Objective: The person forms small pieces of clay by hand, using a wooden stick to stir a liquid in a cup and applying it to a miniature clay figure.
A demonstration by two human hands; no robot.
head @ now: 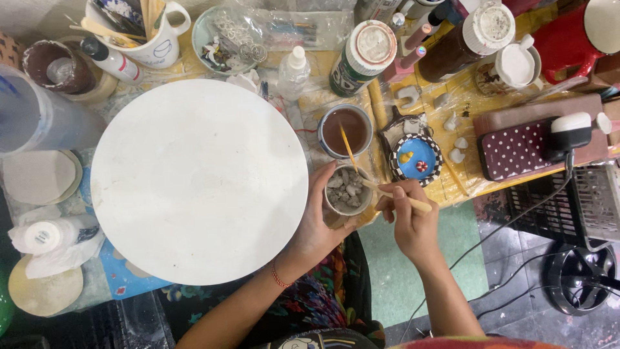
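My left hand [314, 223] wraps around a small cup [347, 191] filled with grey clay lumps, at the right edge of a large white round board [194, 181]. My right hand [408, 216] grips a wooden stick [395, 195] whose tip rests inside the cup among the lumps. A red bead bracelet circles my left wrist. Just behind the cup stands a small bowl of brown liquid [345, 130] with a thin brush leaning in it.
A small blue dish with a checkered rim [416, 159] sits right of the cup. Bottles, a white mug of tools [152, 32], a red pot [571, 35] and a dotted pouch [516, 150] crowd the back. Clay discs [39, 176] lie left.
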